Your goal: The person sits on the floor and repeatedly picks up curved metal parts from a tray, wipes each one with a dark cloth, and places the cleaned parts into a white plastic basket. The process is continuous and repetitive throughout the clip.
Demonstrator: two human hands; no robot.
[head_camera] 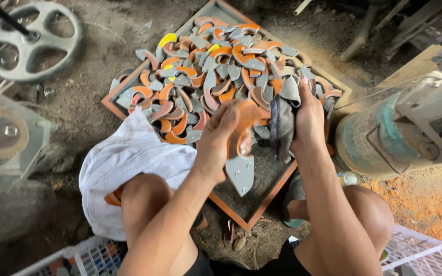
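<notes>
The left hand (220,134) is closed around the orange curved end of a sickle-shaped piece (241,153), whose grey pointed end hangs down just below the hand, over the bare corner of the shallow wooden tray (241,213). The right hand (307,118) clutches a dark grey cloth (281,125), fingers folded over it; the cloth hides what lies under it, and whether it touches the piece is hard to tell. Beyond both hands the tray holds a heap of similar orange-and-grey pieces (221,66), too tangled to count. A white sack (124,163) drapes over the left knee, covering something orange at its edge. A metal wheel (32,41) lies top left. White crates (425,253) are cut off at the bottom.
</notes>
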